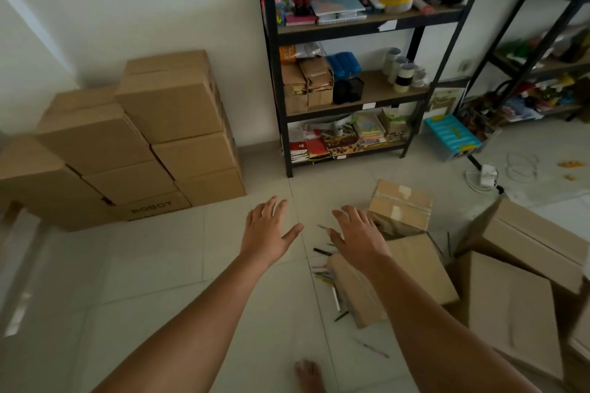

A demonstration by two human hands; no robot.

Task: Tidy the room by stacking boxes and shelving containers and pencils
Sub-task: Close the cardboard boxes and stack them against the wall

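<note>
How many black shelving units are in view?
2. The centre shelving unit stands against the wall ahead. The right shelving unit stands at the frame's right edge, partly cut off. Others may be out of view.

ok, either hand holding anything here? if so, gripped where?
Nothing is held. The left hand and the right hand are both open with fingers spread, above the floor and the scattered pencils.

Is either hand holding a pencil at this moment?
No. The left hand and right hand are both spread open and empty above the floor, while the pencils lie scattered beside a cardboard box.
</note>
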